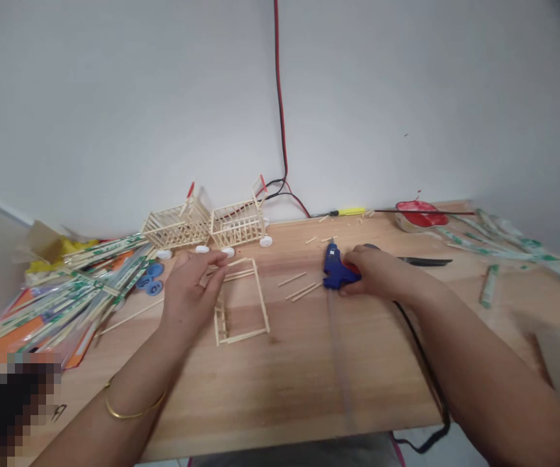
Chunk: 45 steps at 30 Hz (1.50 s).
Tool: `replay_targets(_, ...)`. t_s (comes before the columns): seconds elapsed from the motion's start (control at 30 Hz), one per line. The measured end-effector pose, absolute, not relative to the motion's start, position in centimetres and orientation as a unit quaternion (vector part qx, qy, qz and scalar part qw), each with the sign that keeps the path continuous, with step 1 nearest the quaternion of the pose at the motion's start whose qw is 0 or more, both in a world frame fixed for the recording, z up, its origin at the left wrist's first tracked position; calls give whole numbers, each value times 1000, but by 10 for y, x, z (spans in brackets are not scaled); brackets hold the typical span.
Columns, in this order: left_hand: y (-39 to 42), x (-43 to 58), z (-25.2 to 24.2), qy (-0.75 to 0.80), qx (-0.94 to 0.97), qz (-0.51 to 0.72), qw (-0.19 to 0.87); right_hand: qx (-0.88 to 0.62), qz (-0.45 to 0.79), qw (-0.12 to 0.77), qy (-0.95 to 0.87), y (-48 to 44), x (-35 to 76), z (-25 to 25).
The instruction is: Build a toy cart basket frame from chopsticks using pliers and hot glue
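Observation:
My left hand (189, 285) pinches the far left corner of a small rectangular frame (263, 305) made of thin wooden sticks, which rests on the table. Its fingers partly hide that corner. On the right, my right hand (374, 269) is closed around the handle of a blue hot glue gun (333, 267), whose nozzle points toward the wall. A long clear glue stick (338, 363) trails from the gun's back toward the table's near edge. Between the hands lie a few loose cut sticks (304, 292).
Two stick-built carts (238, 224) with white wheels stand by the wall. Wrapped chopsticks (95, 285) and blue wheels (153, 282) lie left. At the right are a red-stained bowl (413, 220) with a brush across it, black scissors (426, 261) and torn wrappers (518, 243). A black cord (423, 357) hangs over the near edge.

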<state>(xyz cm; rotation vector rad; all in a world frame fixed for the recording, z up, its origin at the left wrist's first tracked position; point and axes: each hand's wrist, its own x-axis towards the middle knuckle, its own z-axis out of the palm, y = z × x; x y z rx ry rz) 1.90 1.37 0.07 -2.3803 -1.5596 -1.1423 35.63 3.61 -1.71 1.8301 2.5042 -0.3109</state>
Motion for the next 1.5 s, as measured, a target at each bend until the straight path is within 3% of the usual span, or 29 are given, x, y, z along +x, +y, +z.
replay_targets(0.1, 12, 18, 3, -498, -778, -379, 55, 591, -111, 10, 799, 28, 358, -9)
replay_targets(0.33, 10, 15, 5, -481, -790, -374, 68, 526, -91, -109, 839, 21, 314, 3)
replay_targets(0.63, 22, -6, -3, -500, -771, -392, 34, 473, -29, 48, 879, 50, 266, -12)
replay_targets(0.7, 23, -9, -2, -514, -756, -405, -3, 482, -11, 14, 876, 51, 267, -7)
replay_targets(0.83, 23, -13, 2, -499, -757, -417, -63, 453, -34, -170, 874, 41, 252, 18)
replay_targets(0.9, 22, -13, 4, -492, -762, -413, -77, 399, -67, -196, 893, 33, 235, 30)
replay_targets(1.2, 12, -20, 17, -520, -786, -303, -143, 384, -42, -131, 913, 35, 190, 25)
replay_targets(1.5, 13, -15, 9, -513, -793, -300, -137, 377, -30, -104, 920, 40, 186, 15)
